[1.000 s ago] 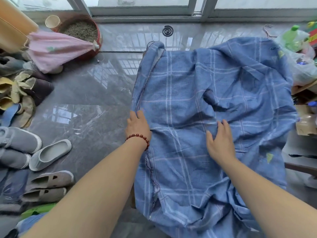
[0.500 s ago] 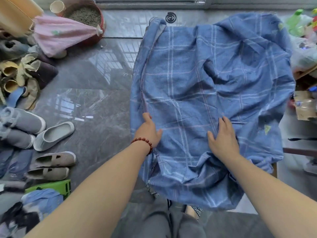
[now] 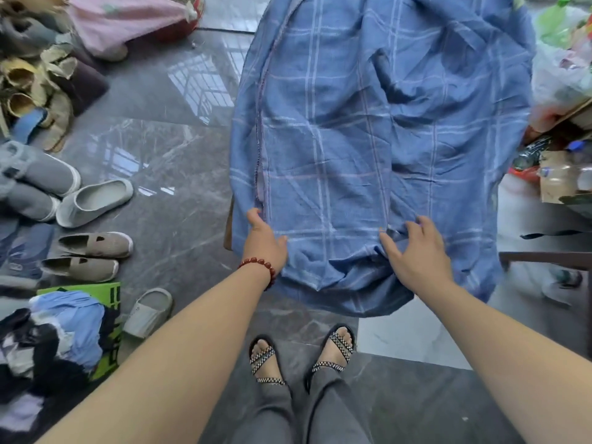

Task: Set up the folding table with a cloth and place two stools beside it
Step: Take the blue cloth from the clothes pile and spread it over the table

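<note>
Mostly hidden: table (image 3: 228,225) under blue cloth (image 3: 352,139); left hand (image 3: 264,241), right hand (image 3: 416,251) flat, fingers relaxed, pressing it.

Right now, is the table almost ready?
The blue cloth already covers the table. The left hand and right hand rest on its wrinkled near edge. To do: the two stools; none clearly shows beside it.
</note>
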